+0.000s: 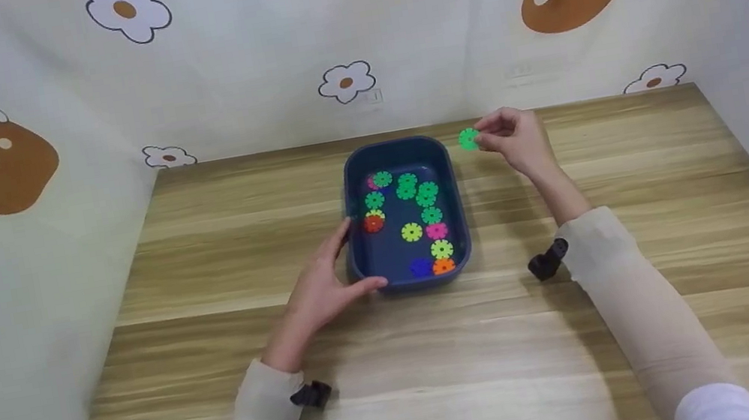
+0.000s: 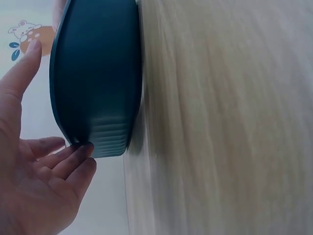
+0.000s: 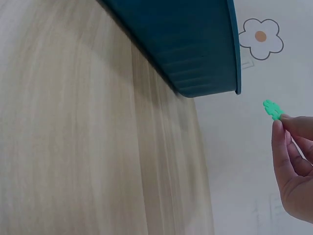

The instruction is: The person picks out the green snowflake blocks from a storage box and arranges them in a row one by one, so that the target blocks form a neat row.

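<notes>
A dark blue plastic bin (image 1: 394, 256) stands on the wooden table, with several notched flower-shaped discs lying on its floor. My left hand (image 1: 318, 291) rests against the bin's near left corner, thumb along the near rim and fingers by the left side. In the left wrist view, fingertips of the left hand (image 2: 54, 181) touch the rim while the thumb is spread away. Right of the bin's far end, my right hand (image 1: 515, 141) pinches a green notched disc (image 1: 468, 139) between thumb and fingertips. That green disc (image 3: 272, 108) is held up in the air, apart from the bin.
Inside the bin are green discs (image 1: 427, 191), a red disc (image 1: 374, 224), a pink disc (image 1: 437, 231), an orange disc (image 1: 443, 266) and others. A patterned cloth wall (image 1: 249, 94) borders the wooden table (image 1: 446, 365) at the back. Each wrist carries a small black camera (image 1: 548, 261).
</notes>
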### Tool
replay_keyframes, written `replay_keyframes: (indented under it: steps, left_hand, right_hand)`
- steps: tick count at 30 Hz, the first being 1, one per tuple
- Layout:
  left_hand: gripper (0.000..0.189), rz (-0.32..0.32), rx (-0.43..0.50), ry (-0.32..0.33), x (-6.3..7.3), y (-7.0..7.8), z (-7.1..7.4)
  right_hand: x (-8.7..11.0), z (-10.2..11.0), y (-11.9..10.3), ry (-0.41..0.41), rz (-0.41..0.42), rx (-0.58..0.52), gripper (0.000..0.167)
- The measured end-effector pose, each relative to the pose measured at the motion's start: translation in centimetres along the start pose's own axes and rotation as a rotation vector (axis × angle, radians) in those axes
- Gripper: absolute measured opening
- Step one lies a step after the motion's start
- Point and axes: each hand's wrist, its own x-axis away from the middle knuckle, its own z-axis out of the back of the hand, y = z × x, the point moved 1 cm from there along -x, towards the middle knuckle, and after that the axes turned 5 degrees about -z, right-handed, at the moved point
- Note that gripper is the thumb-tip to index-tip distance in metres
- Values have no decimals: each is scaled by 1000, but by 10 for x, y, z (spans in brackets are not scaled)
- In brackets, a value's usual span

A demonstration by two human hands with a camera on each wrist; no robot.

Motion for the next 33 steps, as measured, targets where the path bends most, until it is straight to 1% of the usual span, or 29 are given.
replay_keyframes:
  steps: [4, 9, 12, 20, 25, 27, 33]
  left_hand:
    - [108, 14, -19, -2, -1, -1, -3]
    - [108, 6, -41, 2, -2, -2, -4]
    - [108, 8, -36, -1, -2, -2, -3]
    - [109, 5, -46, 8, -3, -1, -2]
    - [110, 10, -56, -4, -2, 1, -1]
    - [110, 8, -61, -7, -2, 1, -1]
    - [110, 24, -62, -11, -3, 1, -1]
  right_hand:
    - [2, 0, -2, -3, -16, 8, 24]
    - [-7, 2, 16, 8, -38, 11, 25]
    - [-12, 2, 25, 22, -46, 24, 25]
    - [-10, 4, 32, 59, -91, 113, 26]
    - [-13, 7, 44, 91, -98, 224, 25]
    - [-14, 8, 47, 97, -116, 261, 24]
    - [-14, 8, 52, 91, -192, 265, 24]
